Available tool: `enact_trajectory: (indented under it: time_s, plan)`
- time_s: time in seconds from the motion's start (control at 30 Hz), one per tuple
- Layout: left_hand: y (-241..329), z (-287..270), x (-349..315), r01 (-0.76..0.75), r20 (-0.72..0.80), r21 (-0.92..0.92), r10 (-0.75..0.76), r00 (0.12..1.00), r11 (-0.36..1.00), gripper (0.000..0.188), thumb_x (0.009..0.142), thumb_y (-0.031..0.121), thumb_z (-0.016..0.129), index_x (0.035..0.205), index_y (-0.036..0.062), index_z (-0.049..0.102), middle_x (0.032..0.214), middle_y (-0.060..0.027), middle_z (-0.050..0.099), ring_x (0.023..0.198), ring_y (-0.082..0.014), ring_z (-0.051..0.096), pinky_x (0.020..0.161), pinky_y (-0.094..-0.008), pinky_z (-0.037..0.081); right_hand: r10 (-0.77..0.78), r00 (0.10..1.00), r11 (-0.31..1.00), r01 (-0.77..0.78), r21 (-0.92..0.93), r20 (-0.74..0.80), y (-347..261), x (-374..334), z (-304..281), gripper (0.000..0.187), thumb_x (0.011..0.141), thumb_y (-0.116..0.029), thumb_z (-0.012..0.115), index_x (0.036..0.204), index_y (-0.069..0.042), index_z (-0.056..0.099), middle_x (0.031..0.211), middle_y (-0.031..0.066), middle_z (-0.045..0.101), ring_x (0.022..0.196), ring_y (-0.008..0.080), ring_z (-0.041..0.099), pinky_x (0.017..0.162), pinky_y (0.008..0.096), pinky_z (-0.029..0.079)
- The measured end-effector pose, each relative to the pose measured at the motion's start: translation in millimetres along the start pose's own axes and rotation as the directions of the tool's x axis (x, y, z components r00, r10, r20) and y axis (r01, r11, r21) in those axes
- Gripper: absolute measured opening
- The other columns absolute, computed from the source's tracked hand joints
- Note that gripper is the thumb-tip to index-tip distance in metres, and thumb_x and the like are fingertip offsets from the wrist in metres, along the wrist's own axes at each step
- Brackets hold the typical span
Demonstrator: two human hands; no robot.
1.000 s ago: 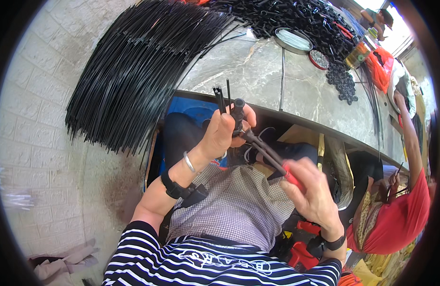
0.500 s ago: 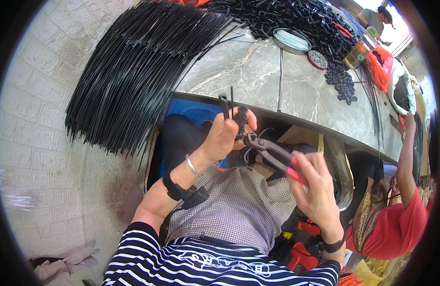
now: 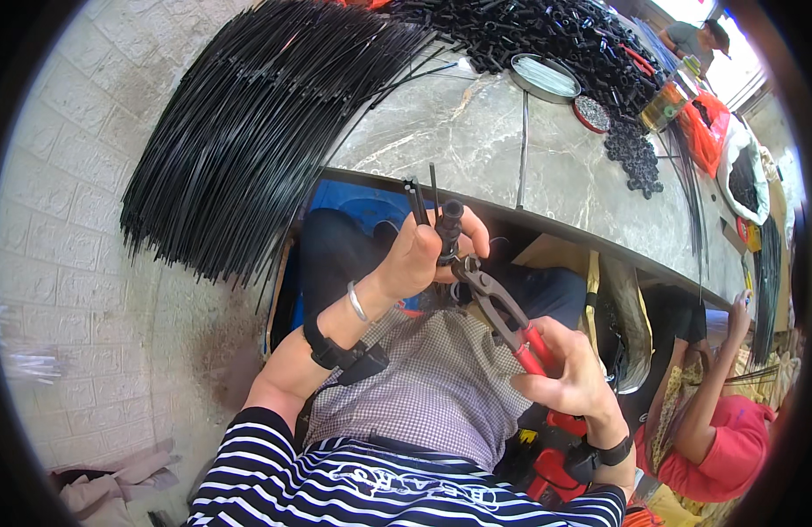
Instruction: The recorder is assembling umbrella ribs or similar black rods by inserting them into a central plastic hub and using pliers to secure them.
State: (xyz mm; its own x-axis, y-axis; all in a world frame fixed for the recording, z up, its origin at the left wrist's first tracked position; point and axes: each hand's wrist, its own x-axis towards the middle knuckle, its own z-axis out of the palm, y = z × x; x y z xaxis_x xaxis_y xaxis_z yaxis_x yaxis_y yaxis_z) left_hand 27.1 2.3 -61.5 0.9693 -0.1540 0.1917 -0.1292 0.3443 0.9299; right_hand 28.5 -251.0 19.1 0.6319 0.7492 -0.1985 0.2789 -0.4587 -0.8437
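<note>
My left hand [image 3: 408,259] is closed around a black tubular fitting [image 3: 451,230], which stands nearly upright with its round end up. A few thin black rods [image 3: 416,204] stick up between the same fingers. Wrapped around the red handles of a pair of pincers [image 3: 478,277] is my right hand [image 3: 569,373]. The dark metal jaws of the pincers meet the lower part of the fitting, next to my left fingertips. What the jaws bite on is too small to make out.
A large bundle of black rods [image 3: 239,158] overhangs the left of the grey stone table [image 3: 459,132]. Behind lie heaped black tubes [image 3: 511,31], an oval tin [image 3: 547,79] of pale sticks, a red dish [image 3: 591,113] and small black rings [image 3: 633,158]. A co-worker in red [image 3: 718,448] sits right.
My right hand has moved down and slightly left, and the pincers now slant more steeply. The black fitting shows more upright in my left hand. The co-worker's raised arm has come down.
</note>
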Motion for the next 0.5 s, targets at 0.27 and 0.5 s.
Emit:
enact_trajectory:
  time_s: [0.27,0.5]
  plan:
    - [9.2,1.9,-5.5,-0.002,0.04,0.058,-0.001,0.999,0.998,0.107,0.06,0.093,0.031,0.089,-0.0049,0.063,0.061,0.0003,0.054,0.048,-0.0024,0.041,0.042,-0.0189,0.025,0.08,0.886,0.424,-0.445,0.789,0.457,11.9,0.5,5.4,0.039,0.07,0.004,0.063,0.108,0.006,0.053,0.06,-0.0008,0.049,0.04,0.0056,0.044,0.038,0.0206,0.032]
    - [12.5,1.7,-6.2,-0.052,0.045,0.086,0.048,0.998,0.995,0.107,0.06,0.092,0.03,0.082,-0.006,0.066,0.068,-0.0086,0.065,0.053,-0.0096,0.057,0.048,-0.02,0.043,-0.198,0.832,-0.042,-0.536,0.843,0.518,25.6,-5.2,28.2,0.049,0.075,-0.008,0.057,0.118,0.013,0.042,0.056,0.0024,0.045,0.037,0.0073,0.044,0.034,0.0211,0.031]
